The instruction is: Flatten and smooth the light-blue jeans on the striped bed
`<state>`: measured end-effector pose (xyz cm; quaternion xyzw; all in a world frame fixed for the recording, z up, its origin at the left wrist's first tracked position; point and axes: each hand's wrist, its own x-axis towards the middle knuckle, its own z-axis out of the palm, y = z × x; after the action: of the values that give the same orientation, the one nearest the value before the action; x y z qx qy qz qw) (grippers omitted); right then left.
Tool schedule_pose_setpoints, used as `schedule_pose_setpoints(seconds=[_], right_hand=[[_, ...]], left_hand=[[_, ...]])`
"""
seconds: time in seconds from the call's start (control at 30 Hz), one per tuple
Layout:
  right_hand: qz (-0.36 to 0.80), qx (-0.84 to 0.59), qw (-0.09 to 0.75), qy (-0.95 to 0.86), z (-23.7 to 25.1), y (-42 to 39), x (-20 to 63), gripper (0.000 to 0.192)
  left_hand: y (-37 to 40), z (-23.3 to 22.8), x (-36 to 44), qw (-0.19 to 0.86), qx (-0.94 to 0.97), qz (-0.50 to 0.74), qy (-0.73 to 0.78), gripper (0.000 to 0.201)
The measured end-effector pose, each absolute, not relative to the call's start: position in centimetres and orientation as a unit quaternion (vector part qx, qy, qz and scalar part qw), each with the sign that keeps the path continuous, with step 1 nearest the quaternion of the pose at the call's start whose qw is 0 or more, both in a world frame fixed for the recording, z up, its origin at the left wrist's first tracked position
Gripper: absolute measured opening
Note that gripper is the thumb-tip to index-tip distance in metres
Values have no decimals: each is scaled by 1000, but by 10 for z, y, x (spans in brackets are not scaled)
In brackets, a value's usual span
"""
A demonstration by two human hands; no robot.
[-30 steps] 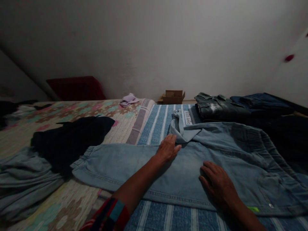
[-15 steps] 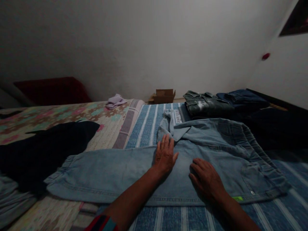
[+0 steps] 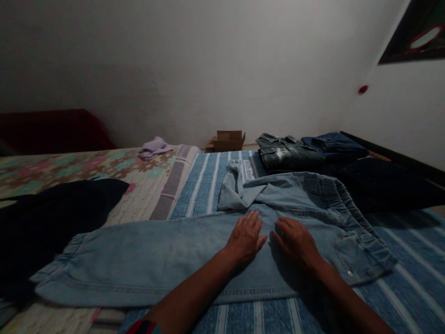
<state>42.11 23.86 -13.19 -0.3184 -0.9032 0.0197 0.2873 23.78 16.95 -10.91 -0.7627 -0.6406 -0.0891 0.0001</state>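
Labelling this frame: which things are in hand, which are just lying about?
In hand: light jeans, left hand and right hand flat on them, open.
Lying about: dark garment, folded grey jeans, folded blue jeans, cardboard box, lilac cloth, striped sheet.

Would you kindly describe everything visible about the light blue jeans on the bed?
The light blue jeans look like faded denim with stitched seams, an elastic-looking waistband at the right and a rivet near a pocket. They lie flat across the striped blanket, the leg reaching left onto the floral quilt. The left hand and right hand rest open on them, palms down.
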Motion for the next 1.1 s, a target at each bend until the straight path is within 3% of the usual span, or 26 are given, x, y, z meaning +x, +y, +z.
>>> schedule_pose_setpoints(seconds=[0.2, 0.47, 1.1], right_hand=[[23, -344, 225, -911, -138, 262, 417, 27], [8, -388, 142, -911, -165, 265, 426, 46], [7, -476, 105, -873, -144, 245, 446, 61]], left_hand=[[208, -112, 248, -3, -773, -127, -621, 38], [205, -130, 242, -27, -759, -101, -643, 52], [202, -126, 240, -44, -757, -99, -644, 53]])
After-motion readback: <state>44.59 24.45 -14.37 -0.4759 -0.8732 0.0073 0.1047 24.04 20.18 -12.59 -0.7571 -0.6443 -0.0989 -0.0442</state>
